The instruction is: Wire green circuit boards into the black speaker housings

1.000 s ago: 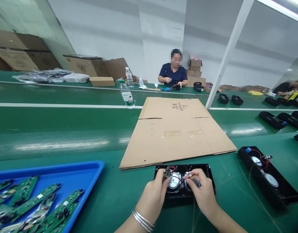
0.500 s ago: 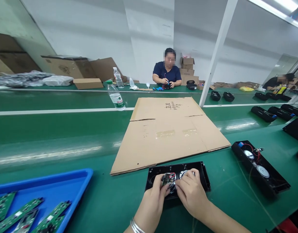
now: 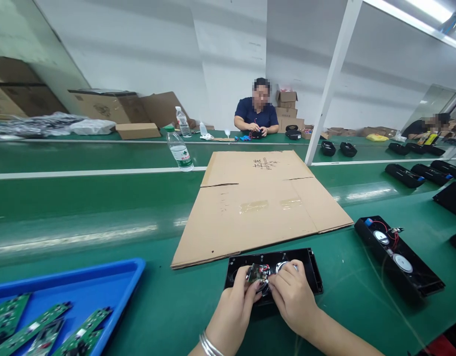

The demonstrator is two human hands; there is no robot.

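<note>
A black open housing [image 3: 243, 261] lies on the green table at the bottom centre, with round silver parts inside. Over its middle my left hand [image 3: 237, 301] is closed on a small circuit board [image 3: 254, 273] with red wires. Close against the board, the fingertips of my right hand [image 3: 293, 294] are pinched together on something small and pale, perhaps a plug or wire end. The fingers partly cover the housing and the silver parts.
A flat cardboard sheet [image 3: 261, 207] lies beyond the housing. At left is a blue tray [image 3: 120, 284] with green boards. A second housing [image 3: 398, 259] sits at right. A bottle [image 3: 180, 151] stands behind; a person [image 3: 256, 111] sits across the table.
The view has shifted slightly. My hands keep nearly the same hold on the board and the small part. The person across has brought both hands together at a dark object.
</note>
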